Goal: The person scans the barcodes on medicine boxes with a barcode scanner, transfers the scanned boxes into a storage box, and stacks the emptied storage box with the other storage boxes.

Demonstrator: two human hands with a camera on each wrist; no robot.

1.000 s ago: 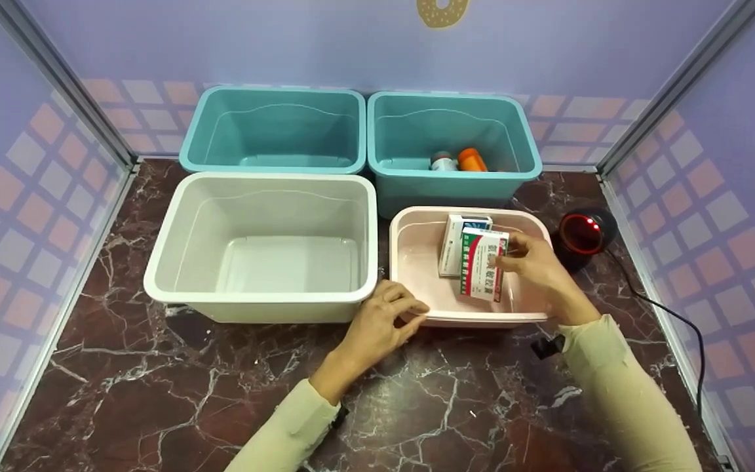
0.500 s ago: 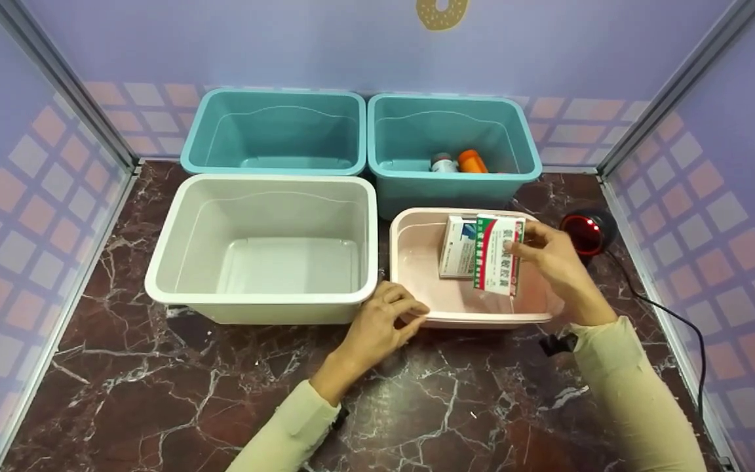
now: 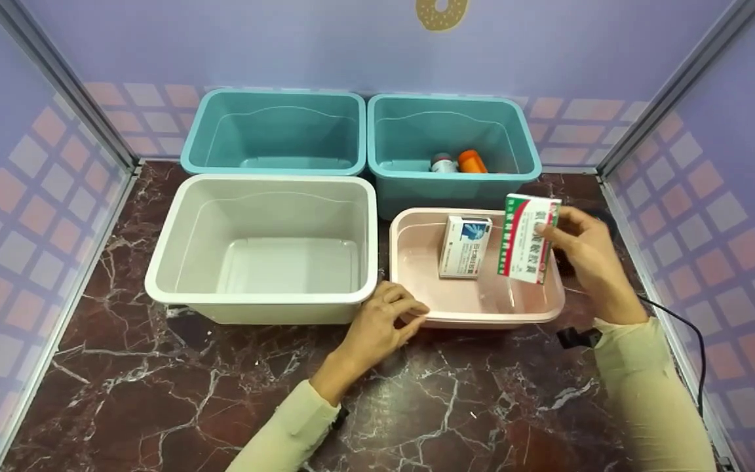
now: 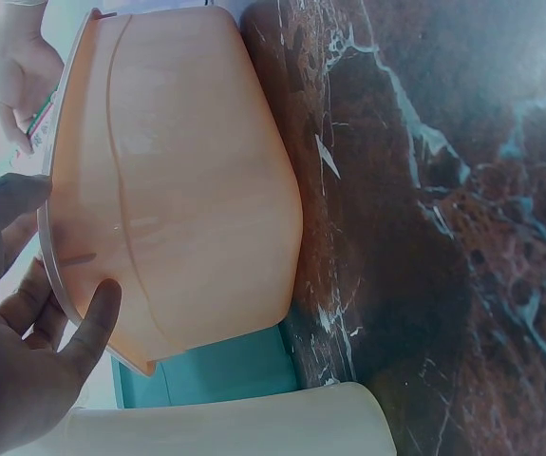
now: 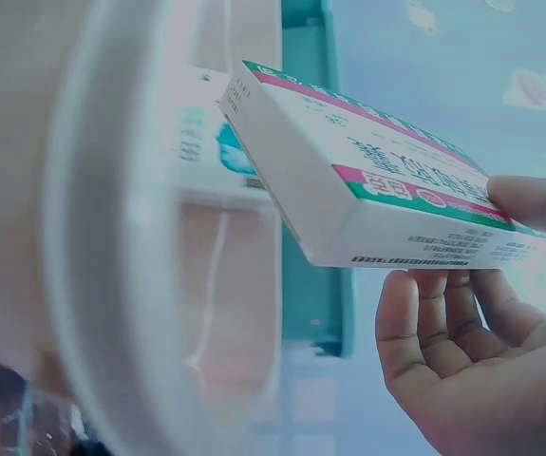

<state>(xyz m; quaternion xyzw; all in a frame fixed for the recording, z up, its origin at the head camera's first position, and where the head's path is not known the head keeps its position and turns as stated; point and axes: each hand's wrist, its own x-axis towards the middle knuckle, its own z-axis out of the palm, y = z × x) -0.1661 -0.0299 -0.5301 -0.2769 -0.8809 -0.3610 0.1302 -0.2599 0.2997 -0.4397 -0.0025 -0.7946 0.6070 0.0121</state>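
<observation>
My right hand (image 3: 590, 255) pinches a white medicine box (image 3: 527, 239) with green and red stripes by its right edge. In the right wrist view the thumb lies on its printed face and the fingers are behind. The box is tilted in the air over the right side of the pink bin (image 3: 417, 308). Inside that bin a second white medicine box (image 3: 466, 248) with a blue picture leans near the back. My left hand (image 3: 377, 324) grips the near-left corner of the pink bin's rim, its fingers curled at the edge, as the left wrist view shows.
A white bin (image 3: 259, 298) stands left of the pink one. Two teal bins are behind: a left teal bin (image 3: 272, 164) and a right teal bin (image 3: 449, 190) with a white bottle (image 3: 443, 164) and an orange bottle (image 3: 472, 162). A black cord (image 3: 679, 321) runs along the right wall.
My right hand has lifted the striped medicine box up and to the right, away from the other box, toward the bin's right rim. My left hand has stayed put.
</observation>
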